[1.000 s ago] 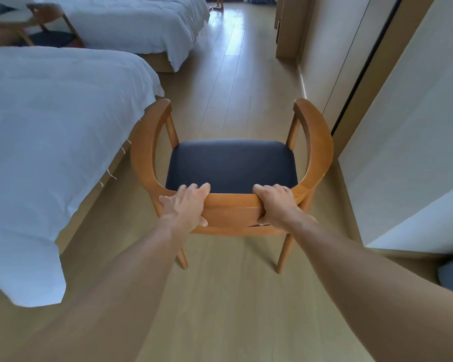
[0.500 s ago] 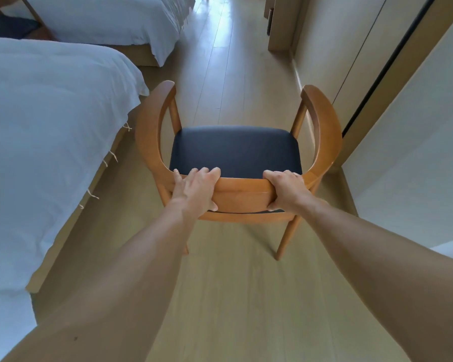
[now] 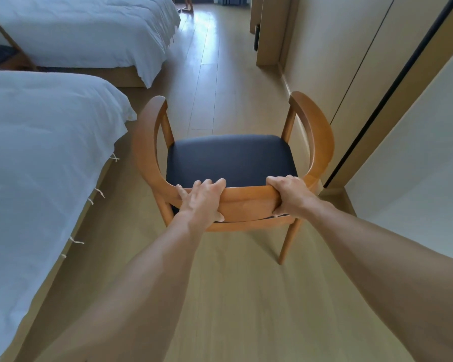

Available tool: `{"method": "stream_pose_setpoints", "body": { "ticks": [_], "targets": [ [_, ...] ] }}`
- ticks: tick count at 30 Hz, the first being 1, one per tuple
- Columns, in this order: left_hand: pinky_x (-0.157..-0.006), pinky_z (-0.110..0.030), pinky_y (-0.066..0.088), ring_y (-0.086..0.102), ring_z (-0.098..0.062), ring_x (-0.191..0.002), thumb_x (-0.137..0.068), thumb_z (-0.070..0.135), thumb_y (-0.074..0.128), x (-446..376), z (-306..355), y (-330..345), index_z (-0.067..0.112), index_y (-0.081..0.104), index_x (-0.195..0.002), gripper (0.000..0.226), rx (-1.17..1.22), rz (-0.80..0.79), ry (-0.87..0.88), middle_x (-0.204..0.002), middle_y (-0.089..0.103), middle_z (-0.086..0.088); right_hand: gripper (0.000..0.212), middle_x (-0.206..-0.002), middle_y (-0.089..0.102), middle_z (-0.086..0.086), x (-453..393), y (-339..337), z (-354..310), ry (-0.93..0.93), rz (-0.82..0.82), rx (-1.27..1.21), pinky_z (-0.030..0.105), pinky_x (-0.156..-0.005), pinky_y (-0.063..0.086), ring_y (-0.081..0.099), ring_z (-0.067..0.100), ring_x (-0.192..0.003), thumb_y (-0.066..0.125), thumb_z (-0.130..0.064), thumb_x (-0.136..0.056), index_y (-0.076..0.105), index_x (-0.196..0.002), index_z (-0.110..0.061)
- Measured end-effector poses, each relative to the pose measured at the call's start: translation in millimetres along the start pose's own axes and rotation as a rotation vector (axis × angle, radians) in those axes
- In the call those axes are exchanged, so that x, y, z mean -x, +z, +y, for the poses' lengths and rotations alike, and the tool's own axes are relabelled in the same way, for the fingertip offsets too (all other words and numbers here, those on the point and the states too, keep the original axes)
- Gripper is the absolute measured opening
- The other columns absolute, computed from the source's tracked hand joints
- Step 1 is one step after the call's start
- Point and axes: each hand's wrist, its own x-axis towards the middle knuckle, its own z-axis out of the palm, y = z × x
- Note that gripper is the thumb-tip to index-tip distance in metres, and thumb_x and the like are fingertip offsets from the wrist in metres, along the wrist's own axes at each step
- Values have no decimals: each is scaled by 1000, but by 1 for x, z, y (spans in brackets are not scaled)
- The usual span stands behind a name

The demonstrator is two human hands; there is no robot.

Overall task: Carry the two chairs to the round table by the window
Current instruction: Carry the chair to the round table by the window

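Left hand (image 3: 199,202) and right hand (image 3: 289,195) each curled tight over the backrest of the chair (image 3: 230,158), held in the aisle between bed (image 3: 37,152) and wall (image 3: 351,61); advise level carry, legs clear of floor, armrests off the bedding.

The chair (image 3: 322,137) has a honey-orange wooden frame and a plain dark navy seat (image 3: 230,158). Both beds (image 3: 42,163) wear plain white covers. The floor (image 3: 220,309) is pale wood planks; the walls (image 3: 324,48) are cream.
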Motion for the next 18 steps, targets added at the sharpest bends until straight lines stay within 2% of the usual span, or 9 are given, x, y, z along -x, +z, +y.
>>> {"method": "stream_pose_setpoints", "body": {
  "ticks": [9,12,18],
  "targets": [
    [-104,-80,21,49,-27,-109,-73,17,87,-99,-12,-28,24,44,-93,48,32,-21,-84,-99,52,-2,50,-93,67,-4,-101,-19,21,-45,39,-54,37,-97,44,60,20,-91,86,-35,-64,55,-102,-25],
    [-103,-79,23,48,-27,-110,-73,15,87,-129,-20,-37,23,45,-94,47,44,-18,-113,-101,53,-3,47,-96,67,-1,-133,-23,20,-86,60,-64,39,-92,48,61,21,-91,85,-26,-67,55,-103,-23],
    [-102,-80,21,47,-28,-112,-73,13,86,-189,-37,-54,19,50,-101,46,54,-17,-114,-105,53,-5,45,-95,66,-3,-197,-36,26,-32,13,-68,38,-91,46,60,22,-92,84,-19,-66,51,-96,-25]
  ]
}}
